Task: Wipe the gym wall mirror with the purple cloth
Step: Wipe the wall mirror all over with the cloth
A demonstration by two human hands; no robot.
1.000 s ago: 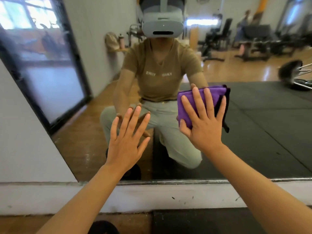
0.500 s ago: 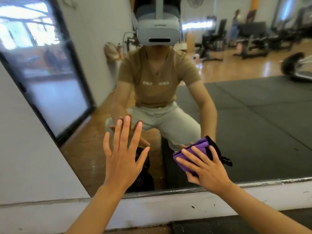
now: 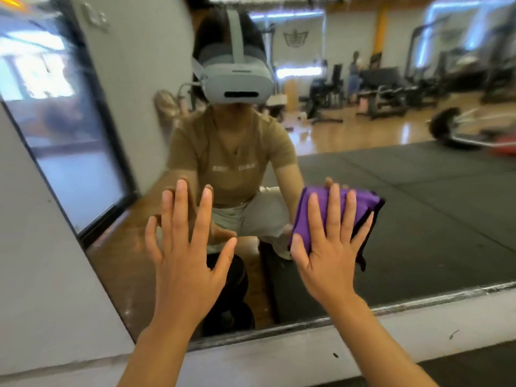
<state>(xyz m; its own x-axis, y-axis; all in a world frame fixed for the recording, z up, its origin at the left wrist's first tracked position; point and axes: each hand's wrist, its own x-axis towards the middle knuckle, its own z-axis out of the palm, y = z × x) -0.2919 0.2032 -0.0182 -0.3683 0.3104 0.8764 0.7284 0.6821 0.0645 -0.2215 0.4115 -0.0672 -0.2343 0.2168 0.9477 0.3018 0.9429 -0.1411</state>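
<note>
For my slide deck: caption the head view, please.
Right hand presses purple cloth flat against gym mirror; left hand braces open beside it.

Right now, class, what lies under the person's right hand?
Under the right hand lies the folded purple cloth, pressed flat by straight fingers against the mirror. The glass beneath the cloth is covered, so its state cannot be seen.

No text can be read: the pale lettering on the reflected shirt [image 3: 234, 167], above and between the hands, is mirrored and too blurred.
</note>
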